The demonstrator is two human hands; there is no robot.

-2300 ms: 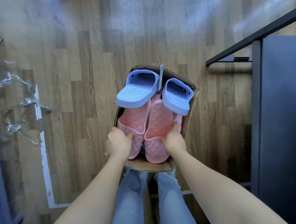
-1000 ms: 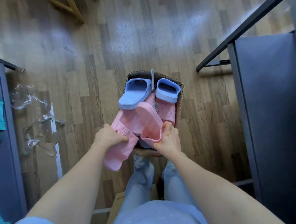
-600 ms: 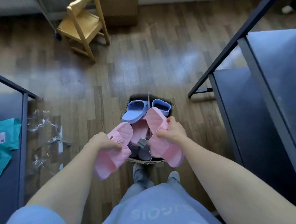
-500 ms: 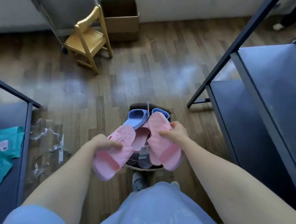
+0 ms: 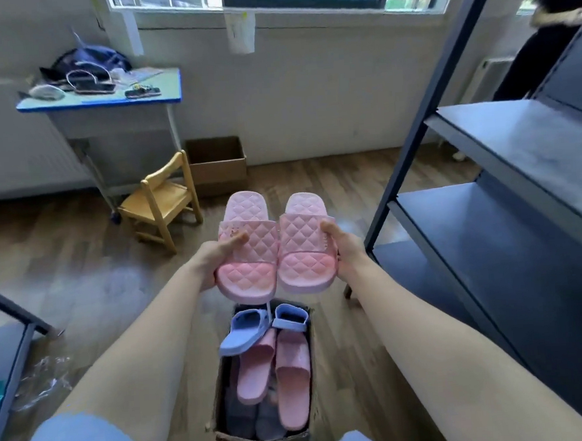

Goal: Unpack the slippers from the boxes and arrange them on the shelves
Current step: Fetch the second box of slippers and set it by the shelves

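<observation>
I hold a pair of pink quilted slippers side by side in front of me, soles down, toes pointing away. My left hand grips the left pink slipper at its outer edge. My right hand grips the right pink slipper the same way. Below them on the floor stands an open cardboard box holding two blue slippers, another pink pair and grey ones underneath. A dark metal shelf unit stands to my right, its boards bare.
A small wooden chair and an empty cardboard box stand ahead by the wall, next to a blue-topped desk with clutter. Crumpled clear plastic lies on the floor left, beside another dark shelf. A person in black stands far right.
Both hands lifted the pink pair out of the box and raised it to chest height, turning the slippers level and side by side. My view tilted up from the floor to the room.
</observation>
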